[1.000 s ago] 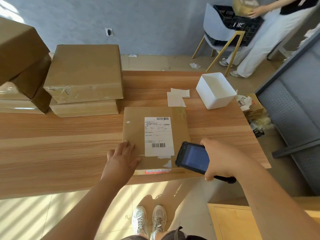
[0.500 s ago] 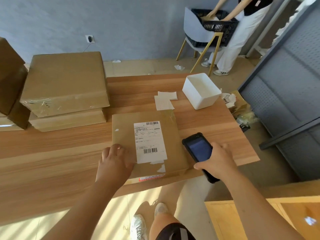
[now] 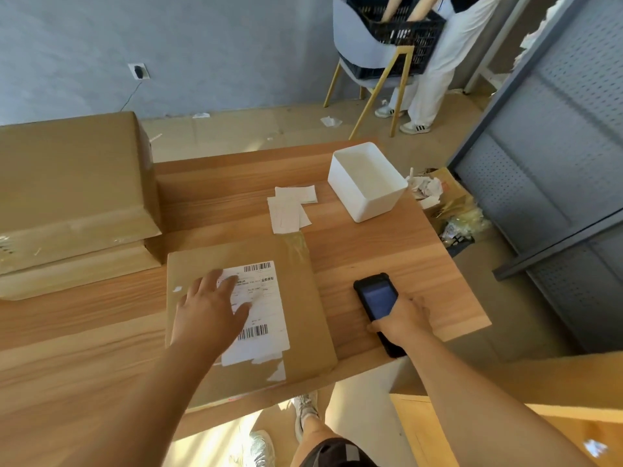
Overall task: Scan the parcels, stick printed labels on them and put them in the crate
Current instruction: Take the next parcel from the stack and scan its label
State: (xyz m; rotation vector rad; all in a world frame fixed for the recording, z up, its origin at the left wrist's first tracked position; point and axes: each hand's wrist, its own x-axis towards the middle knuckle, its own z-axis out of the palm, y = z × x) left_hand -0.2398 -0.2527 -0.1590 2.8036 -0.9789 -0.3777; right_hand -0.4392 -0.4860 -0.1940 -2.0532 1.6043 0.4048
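Left hand (image 3: 210,311) lay flat on the label (image 3: 266,318) of the parcel (image 3: 303,315), fingers spread and straight, thumb held apart. It covered the label's upper left part and gripped nothing. Right hand (image 3: 401,318) was curled round the lower end of the scanner (image 3: 377,296), screen up and dimly blue. Scanner was at 3 o'clock from the parcel, just beside its right edge, top end pointing to about 11 o'clock. Whether it touched the counter (image 3: 387,251) could not be told.

Parcel: flat brown cardboard, lying on the counter with its near edge at the counter's near edge. The white label carried one barcode at its top and one lower down, the lower partly behind the left hand. Its bottom edge was ragged, with white scraps below it. Clear tape at the parcel's far right corner.

At 12 o'clock from the parcel, at or just short of its far edge: a few white slips (image 3: 290,210), overlapping, on the counter. At 1 o'clock: a white open tub (image 3: 367,182), near the counter's right edge. At 9 to 10 o'clock: two large brown boxes (image 3: 67,183), stacked, the lower one close to the parcel's far left corner.

Beyond the counter at 1 o'clock, well apart: a black crate (image 3: 408,32) on a grey chair (image 3: 354,38) with yellow legs. A second person (image 3: 438,69) in white trousers stood by it, both arms reaching into the crate. At 3 o'clock: a grey perforated rack (image 3: 556,163), and beside it on the floor a carton (image 3: 448,197) holding crumpled paper. Socket (image 3: 137,70) on the grey wall at 11 o'clock.
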